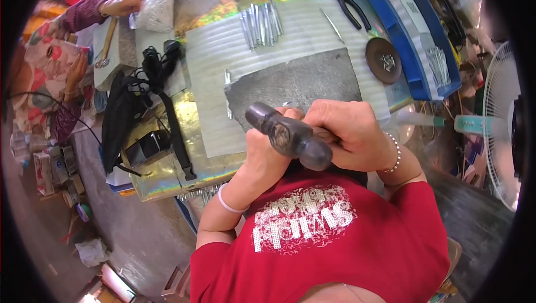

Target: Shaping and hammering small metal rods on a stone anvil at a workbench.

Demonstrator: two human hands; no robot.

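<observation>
My right hand is wrapped round the handle of a ball-peen hammer, its dark steel head raised close to the camera over my left hand. My left hand rests at the near edge of a grey slab, its fingers pinched together. The hammer head covers part of these fingers, and what they hold is not clear; a small shiny bit of metal shows beside the fingertips. Several slim metal rods lie along the slab's left edge. Beyond the slab, a row of similar rods lies on white foam sheet.
To the right are black-handled pliers, a pointed metal tool, a brown dish of small pins, a blue tray and a fan. Left are a black bag and another person's hand at a plastic bag.
</observation>
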